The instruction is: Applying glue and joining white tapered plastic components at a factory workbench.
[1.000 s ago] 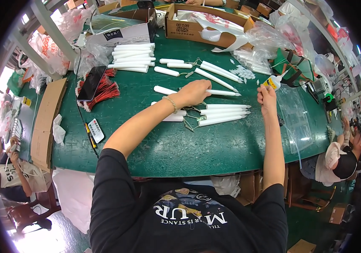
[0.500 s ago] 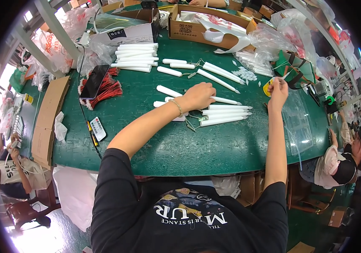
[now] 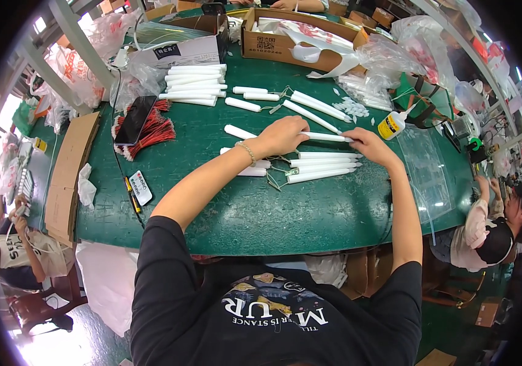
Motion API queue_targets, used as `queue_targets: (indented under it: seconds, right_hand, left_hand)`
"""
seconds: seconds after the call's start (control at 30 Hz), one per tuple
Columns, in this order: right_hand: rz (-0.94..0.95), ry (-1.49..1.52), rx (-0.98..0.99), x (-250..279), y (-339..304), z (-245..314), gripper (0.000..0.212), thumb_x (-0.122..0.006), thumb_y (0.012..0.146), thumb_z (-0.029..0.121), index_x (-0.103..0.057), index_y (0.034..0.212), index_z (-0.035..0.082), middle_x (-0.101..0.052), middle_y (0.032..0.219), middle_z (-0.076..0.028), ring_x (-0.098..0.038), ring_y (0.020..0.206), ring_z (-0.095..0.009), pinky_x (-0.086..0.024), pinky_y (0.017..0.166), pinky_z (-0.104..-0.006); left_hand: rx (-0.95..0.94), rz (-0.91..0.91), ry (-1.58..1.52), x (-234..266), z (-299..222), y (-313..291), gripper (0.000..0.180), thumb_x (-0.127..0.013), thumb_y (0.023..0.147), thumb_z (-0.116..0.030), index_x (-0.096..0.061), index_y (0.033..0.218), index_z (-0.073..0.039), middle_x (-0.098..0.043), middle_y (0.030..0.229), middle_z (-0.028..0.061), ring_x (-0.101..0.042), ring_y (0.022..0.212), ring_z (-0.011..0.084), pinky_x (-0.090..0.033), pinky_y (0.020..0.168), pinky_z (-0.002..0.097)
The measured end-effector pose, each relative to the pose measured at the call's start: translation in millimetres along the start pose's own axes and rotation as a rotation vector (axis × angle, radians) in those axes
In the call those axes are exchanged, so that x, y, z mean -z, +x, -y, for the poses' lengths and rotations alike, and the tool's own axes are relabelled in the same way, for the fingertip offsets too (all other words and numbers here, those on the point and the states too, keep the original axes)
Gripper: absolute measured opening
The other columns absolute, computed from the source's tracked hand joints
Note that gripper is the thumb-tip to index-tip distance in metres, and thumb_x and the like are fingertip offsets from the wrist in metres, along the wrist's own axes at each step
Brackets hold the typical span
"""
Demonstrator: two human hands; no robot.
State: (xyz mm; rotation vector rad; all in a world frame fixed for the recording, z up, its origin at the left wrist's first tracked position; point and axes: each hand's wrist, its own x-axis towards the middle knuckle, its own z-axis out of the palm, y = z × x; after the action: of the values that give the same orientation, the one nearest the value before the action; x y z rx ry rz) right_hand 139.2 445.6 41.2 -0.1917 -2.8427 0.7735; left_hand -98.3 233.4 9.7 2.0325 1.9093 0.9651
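Note:
My left hand (image 3: 280,135) is closed on the rear end of a white taper candle (image 3: 325,137), apparently an electric one. My right hand (image 3: 368,145) pinches that candle's pointed tip at its right end. Just below lie several more white candles (image 3: 322,176) with pointed tips, and short white tubes (image 3: 241,132) with thin wires beside my left wrist. Farther off are more wired candles (image 3: 317,105). A small pile of translucent flame-shaped tips (image 3: 352,108) lies behind my right hand. Right of it stands a glue bottle (image 3: 391,126) with a yellow label and white nozzle.
At the back left are stacked white tubes (image 3: 195,82), a phone (image 3: 136,120) on red wires (image 3: 157,133), and a white remote (image 3: 141,187). Open cardboard boxes (image 3: 300,52) line the far side. Clear plastic bags (image 3: 426,174) lie right. Other people sit at both sides.
My right hand has let go of the glue bottle, now standing on the table, and has moved left and down to the candle's tip. My left hand stays on the candle.

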Motion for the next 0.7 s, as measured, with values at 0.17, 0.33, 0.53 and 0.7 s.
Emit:
queue_targets:
  seconds: [0.17, 0.33, 0.53, 0.7]
  right_hand:
    - [0.113, 0.096, -0.162, 13, 2, 11, 0.024, -0.072, 0.091, 0.012, -0.068, 0.111, 0.001, -0.067, 0.093, -0.010, -0.062, 0.086, -0.021, -0.050, 0.079, -0.0325]
    - [0.131, 0.071, -0.225, 17, -3, 22, 0.022, -0.072, 0.091, 0.016, -0.065, 0.103, -0.001, -0.066, 0.089, -0.010, -0.061, 0.082, -0.020, -0.049, 0.076, -0.0324]
    - [-0.052, -0.055, -0.217, 50, -33, -10, 0.016, -0.068, 0.093, 0.014, -0.061, 0.097, 0.000, -0.063, 0.082, -0.009, -0.060, 0.077, -0.019, -0.048, 0.072, -0.0334]
    - [-0.312, -0.259, -0.310, 81, -62, -44, 0.014, -0.067, 0.094, 0.012, -0.061, 0.097, -0.001, -0.066, 0.079, -0.010, -0.062, 0.071, -0.020, -0.049, 0.068, -0.0336]
  left_hand:
    - [-0.010, 0.022, -0.037, 0, -1, -1, 0.023, -0.061, 0.098, -0.023, -0.066, 0.103, -0.001, -0.066, 0.107, 0.0181, -0.061, 0.107, 0.0365, -0.048, 0.096, 0.0458]
    - [-0.002, 0.024, -0.037, 0, 1, -3, 0.023, -0.061, 0.099, -0.023, -0.067, 0.103, -0.001, -0.066, 0.107, 0.0176, -0.061, 0.108, 0.0362, -0.048, 0.097, 0.0460]
    - [-0.007, 0.020, -0.047, 3, 2, -6, 0.023, -0.060, 0.099, -0.023, -0.067, 0.103, -0.002, -0.066, 0.107, 0.0171, -0.061, 0.108, 0.0362, -0.048, 0.097, 0.0459]
    - [0.004, 0.020, -0.042, 0, 6, -7, 0.022, -0.061, 0.098, -0.024, -0.068, 0.104, -0.003, -0.066, 0.106, 0.0166, -0.061, 0.107, 0.0356, -0.049, 0.096, 0.0460]
